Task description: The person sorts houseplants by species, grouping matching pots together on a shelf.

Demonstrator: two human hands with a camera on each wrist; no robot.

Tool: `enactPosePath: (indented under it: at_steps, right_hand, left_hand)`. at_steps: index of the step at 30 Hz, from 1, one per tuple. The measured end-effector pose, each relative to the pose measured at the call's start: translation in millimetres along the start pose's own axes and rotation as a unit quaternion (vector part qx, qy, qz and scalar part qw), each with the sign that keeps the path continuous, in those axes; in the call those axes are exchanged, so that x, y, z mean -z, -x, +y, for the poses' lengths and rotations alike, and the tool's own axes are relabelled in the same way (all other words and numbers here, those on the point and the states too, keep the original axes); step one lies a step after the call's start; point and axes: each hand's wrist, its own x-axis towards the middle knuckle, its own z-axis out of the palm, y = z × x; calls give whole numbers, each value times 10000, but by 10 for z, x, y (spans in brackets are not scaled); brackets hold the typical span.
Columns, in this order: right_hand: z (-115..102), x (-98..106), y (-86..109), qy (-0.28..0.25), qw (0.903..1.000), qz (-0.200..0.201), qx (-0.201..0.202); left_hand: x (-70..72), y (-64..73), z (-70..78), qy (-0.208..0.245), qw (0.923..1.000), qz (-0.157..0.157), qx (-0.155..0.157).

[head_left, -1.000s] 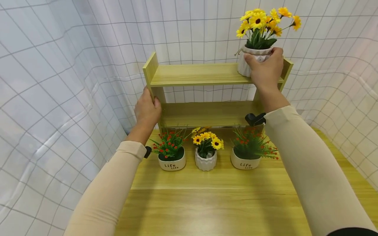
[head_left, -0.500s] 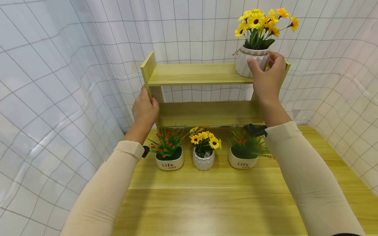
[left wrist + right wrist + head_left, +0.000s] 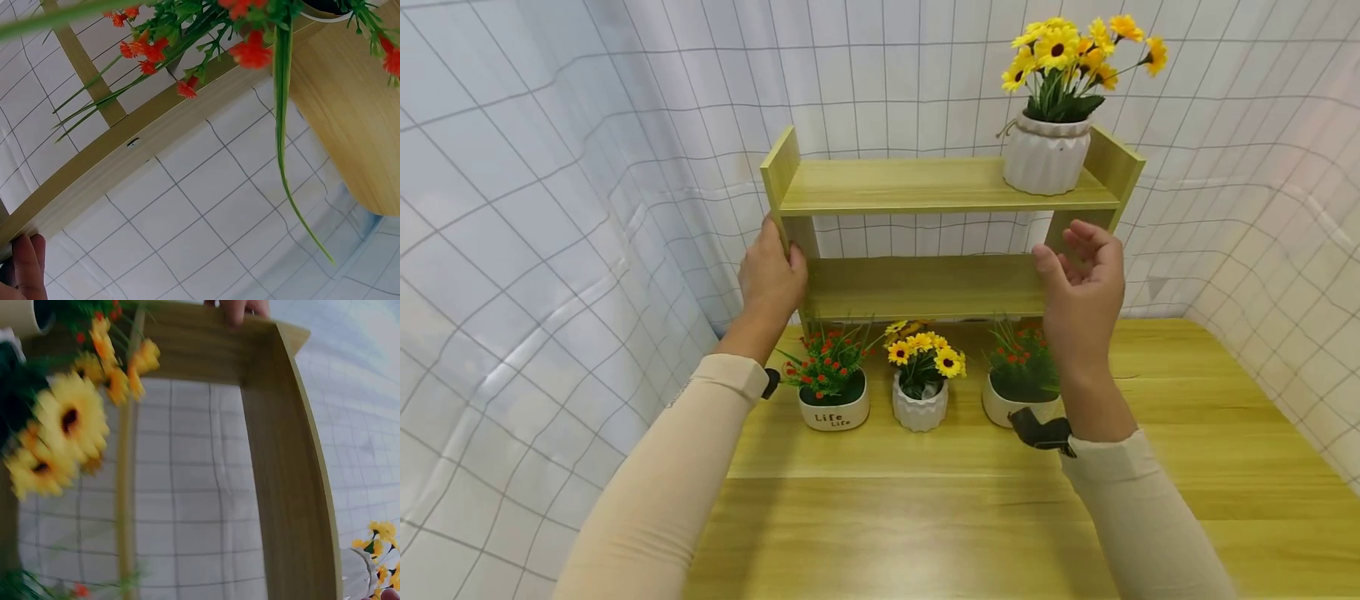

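Observation:
A light wooden two-tier shelf (image 3: 902, 187) stands at the back of the table. My left hand (image 3: 772, 275) grips its left side panel, thumb on the inner face; in the left wrist view fingertips (image 3: 28, 259) show at the panel edge. On the top tier, at the right end, stands a fluted white pot of yellow daisies (image 3: 1047, 158), upright with twine round its neck. My right hand (image 3: 1082, 292) is below that pot, in front of the right side panel, its fingers loosely bent around nothing. The right wrist view catches the pot (image 3: 356, 572) at its lower right.
In front of the shelf stand a "Life" planter with red flowers (image 3: 835, 415), a small white pot of yellow flowers (image 3: 920, 410) and a second red-flowered planter (image 3: 1000, 407), partly behind my right wrist. White grid-patterned curtain (image 3: 700, 92) surrounds the wooden table (image 3: 910, 525).
My right hand has let go of the daisy pot on the top tier and come down and toward me. The pot stays at the right end. My left hand keeps its grip.

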Motion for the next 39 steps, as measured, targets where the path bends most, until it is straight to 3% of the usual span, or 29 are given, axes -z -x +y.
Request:
enactPosePath:
  at_steps: [10, 20, 33, 39]
  right_hand:
    - [512, -5, 774, -19, 9994, -249, -243]
    - [884, -100, 1279, 128, 9914, -354, -1253]
    - [1207, -238, 1573, 509, 9747, -587, -2094]
    - [1321, -320, 1615, 474, 9721, -633, -2208]
  left_hand:
    - [4, -8, 5, -35, 9998, -140, 148]
    - [14, -15, 8, -60, 9994, -281, 214]
    - [44, -17, 45, -77, 9986, -411, 323]
    - [42, -11, 53, -78, 9986, -411, 332]
